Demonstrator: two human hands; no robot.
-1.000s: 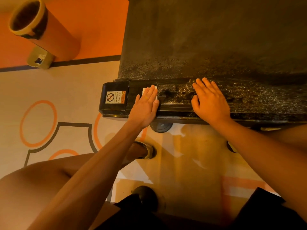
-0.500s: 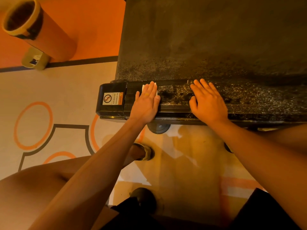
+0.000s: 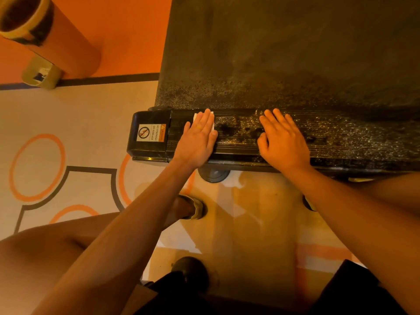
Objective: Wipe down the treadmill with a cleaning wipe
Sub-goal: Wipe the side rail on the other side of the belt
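1. At the far left, an orange cylinder (image 3: pixel 68 42) and a small box (image 3: pixel 42 73) at its foot were seen on the floor, well apart from the treadmill (image 3: pixel 284 53).
2. The black end cap (image 3: pixel 150 119) of the side rail (image 3: pixel 238 137), marked with a warning label (image 3: pixel 151 133), was seen just left of the wiping hand. It had not yet been covered by the wipe.
3. The left hand (image 3: pixel 197 139) was laid flat, fingers straight and together, and was pressed down on the cleaning wipe (image 3: pixel 212 126). Nothing was gripped or pinched.
4. The wipe was trapped between that palm and the rail, at the rail's left end. Only white slivers were shown, at the fingertips and along the hand's right edge.
5. Over the last second, hardly any travel along the rail was recorded. The hand was kept beside the end cap while the view itself was shifted slightly.
6. Dark blotches and wet speckle were visible on the rail between the hands.
7. The right hand (image 3: pixel 284 142) was spread open on the rail as a brace, and nothing was held by it.
8. Further right, the rail was seen speckled and glistening.
9. The stroke was judged to be paused or scrubbing one spot at its left limit. The end cap and the belt appeared to be left to do.
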